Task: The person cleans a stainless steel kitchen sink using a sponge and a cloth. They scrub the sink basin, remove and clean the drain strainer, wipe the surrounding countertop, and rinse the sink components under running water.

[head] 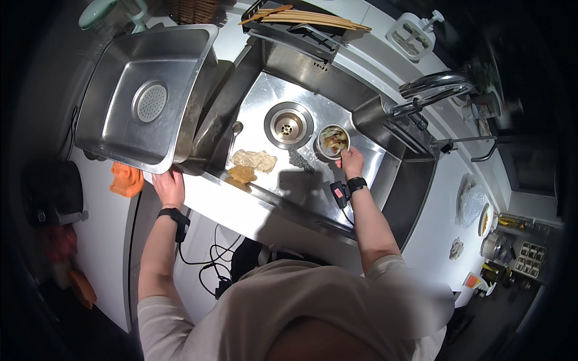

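My right hand (pixel 351 163) grips the near rim of a small round metal bowl (pixel 333 141) inside the stainless steel sink (pixel 289 180). Whitish and brown residue coats the inside of the bowl. Just left of it are the drain (pixel 287 127) and a dark mesh scouring pad (pixel 299 159). A pale crumpled cloth (pixel 253 160), a yellowish-brown sponge or cloth (pixel 242 173) and a spoon (pixel 235 128) lie farther left. My left hand (pixel 169 187) is at the near corner of a metal drain basin (pixel 128 122); its fingertips are hidden there, so its grip is unclear.
An orange cloth (pixel 126 179) lies left of my left hand. Chopsticks (pixel 307 19) rest on a rack behind the sink. The chrome faucet (pixel 429 90) arches at the right rear. A clear plastic bag (pixel 469 198) and a spray bottle (pixel 479 283) are on the right counter.
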### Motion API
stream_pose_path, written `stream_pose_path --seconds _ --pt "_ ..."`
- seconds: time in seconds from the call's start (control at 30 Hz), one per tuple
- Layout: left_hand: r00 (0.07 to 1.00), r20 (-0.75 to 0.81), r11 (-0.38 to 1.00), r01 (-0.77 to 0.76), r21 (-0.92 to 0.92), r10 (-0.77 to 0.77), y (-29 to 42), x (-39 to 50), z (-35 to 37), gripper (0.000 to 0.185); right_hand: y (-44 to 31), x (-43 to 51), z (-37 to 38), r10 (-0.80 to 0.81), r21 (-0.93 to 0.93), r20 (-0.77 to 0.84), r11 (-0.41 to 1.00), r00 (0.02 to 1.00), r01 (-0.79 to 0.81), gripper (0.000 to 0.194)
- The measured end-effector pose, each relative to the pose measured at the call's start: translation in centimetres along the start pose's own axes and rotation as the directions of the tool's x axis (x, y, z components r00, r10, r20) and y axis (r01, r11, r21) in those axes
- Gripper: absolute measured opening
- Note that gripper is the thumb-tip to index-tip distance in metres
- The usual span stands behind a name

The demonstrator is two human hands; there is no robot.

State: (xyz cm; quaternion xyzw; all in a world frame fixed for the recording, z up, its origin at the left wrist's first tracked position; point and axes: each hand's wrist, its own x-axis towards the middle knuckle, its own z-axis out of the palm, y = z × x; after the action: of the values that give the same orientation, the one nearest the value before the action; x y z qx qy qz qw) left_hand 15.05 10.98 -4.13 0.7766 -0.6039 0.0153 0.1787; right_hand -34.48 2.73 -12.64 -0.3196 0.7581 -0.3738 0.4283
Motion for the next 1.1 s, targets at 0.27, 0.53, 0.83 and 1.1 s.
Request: stream_pose_path --seconds 0.27,0.53,0.83,1.1 --pt "0.999 -0.015 1.0 -0.031 -0.003 0.031 -0.1 0.1 0.1 0.032 0.7 0.1 -1.7 -0.003 0.036 -0.083 0.999 0.997 0.006 0.015" --pt "0.998 -0.008 0.997 -0.07 0.022 0.07 -0.8 0.2 0.4 0.034 1.8 -1.5 -5.6 0.019 0.013 -0.092 1.0 0.996 -0.018 0.016" --pt "0.991 -0.103 0.996 -0.085 0.007 0.085 -1.1 0.3 1.1 0.033 3.3 -1.9 -10.5 -0.002 -0.038 -0.061 0.999 0.998 -0.001 0.017" --pt "0.987 -0.112 0.992 -0.113 0.057 0.119 -2.0 0.4 1.6 0.038 3.1 -3.5 -13.4 -0.016 -0.149 -0.102 0.989 0.995 0.001 0.022"
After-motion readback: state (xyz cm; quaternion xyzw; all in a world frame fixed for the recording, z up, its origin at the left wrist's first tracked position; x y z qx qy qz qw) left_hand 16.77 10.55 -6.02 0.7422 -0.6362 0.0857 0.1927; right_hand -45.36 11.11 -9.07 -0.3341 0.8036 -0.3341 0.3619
